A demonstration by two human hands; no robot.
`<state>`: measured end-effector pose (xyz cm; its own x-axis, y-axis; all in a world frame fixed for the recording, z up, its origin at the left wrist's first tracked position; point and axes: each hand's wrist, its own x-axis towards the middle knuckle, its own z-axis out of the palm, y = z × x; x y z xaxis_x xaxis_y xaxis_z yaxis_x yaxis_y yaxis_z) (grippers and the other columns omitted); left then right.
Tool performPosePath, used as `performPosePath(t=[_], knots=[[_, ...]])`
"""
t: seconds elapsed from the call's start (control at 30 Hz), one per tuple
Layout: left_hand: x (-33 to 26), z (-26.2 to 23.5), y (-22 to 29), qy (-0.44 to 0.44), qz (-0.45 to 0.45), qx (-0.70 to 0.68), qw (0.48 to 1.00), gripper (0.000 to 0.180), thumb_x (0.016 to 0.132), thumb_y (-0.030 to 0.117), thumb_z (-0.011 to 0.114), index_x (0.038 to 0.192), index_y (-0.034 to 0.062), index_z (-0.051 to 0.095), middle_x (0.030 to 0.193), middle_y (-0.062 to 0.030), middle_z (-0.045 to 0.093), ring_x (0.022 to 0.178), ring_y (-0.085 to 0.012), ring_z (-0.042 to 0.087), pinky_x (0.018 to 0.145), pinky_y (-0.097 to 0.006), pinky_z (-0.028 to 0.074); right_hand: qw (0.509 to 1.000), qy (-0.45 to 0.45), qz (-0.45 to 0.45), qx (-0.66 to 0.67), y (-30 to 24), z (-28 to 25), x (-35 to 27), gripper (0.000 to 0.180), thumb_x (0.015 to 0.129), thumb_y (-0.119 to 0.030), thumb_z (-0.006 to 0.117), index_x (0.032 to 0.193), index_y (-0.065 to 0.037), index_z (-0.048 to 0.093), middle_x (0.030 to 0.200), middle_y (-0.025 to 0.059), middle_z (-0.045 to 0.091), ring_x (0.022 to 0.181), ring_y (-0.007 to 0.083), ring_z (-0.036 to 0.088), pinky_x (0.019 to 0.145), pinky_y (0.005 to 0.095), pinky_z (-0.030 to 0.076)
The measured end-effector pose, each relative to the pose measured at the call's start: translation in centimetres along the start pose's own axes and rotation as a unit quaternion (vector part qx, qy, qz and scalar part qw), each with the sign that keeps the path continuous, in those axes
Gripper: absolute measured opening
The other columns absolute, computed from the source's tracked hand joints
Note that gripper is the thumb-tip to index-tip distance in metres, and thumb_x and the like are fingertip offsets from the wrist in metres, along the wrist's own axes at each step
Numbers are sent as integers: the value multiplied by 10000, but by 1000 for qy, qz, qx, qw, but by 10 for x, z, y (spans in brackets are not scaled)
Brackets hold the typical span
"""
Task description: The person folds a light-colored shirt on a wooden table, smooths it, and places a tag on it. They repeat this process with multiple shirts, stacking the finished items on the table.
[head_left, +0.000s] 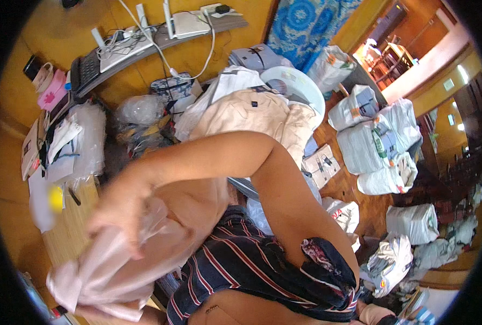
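My right arm reaches across to the left. My right hand (123,208), somewhat blurred, is over a pale pink satiny garment (105,265), with its fingers apart and pointing down at the cloth. The garment drapes in loose folds from beside my striped shirt to the lower left, over the edge of a light wooden table (70,230). At the bottom, a bit of skin of my left arm (153,315) shows below the cloth. The fingers of my left hand are hidden by the garment.
Beyond my arm lies a heap of beige and white clothes (241,111) beside a round pale basin (306,89). Stuffed white sacks (362,146) stand on the floor at right. A shelf (224,24) holds routers and cables. Clear plastic packs (89,141) sit at left.
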<state>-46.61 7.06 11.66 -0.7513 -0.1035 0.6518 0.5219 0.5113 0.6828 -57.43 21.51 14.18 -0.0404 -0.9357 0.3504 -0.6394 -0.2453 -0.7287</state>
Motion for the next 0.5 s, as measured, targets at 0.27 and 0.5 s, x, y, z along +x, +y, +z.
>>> performPosePath(t=[0.27, 0.5], knots=[[-35, -110, 34, 50, -140, 119, 982, 558, 774, 247, 518, 1271, 83, 326, 1257, -155, 385, 1113, -290, 402, 922, -431, 310, 962, -123, 192, -152, 86, 78, -1, 148, 619, -155, 570, 719, -58, 618, 823, 99, 582, 795, 250, 550, 684, 364, 420], [-107, -194, 110, 210, -272, 235, 909, 573, 767, 317, 506, 1266, 97, 328, 1248, -155, 385, 1086, -299, 416, 909, -448, 313, 763, 618, 5, 190, 61, 27, 36, 168, 720, -98, 502, 860, -38, 572, 910, 138, 571, 860, 271, 562, 771, 388, 430]])
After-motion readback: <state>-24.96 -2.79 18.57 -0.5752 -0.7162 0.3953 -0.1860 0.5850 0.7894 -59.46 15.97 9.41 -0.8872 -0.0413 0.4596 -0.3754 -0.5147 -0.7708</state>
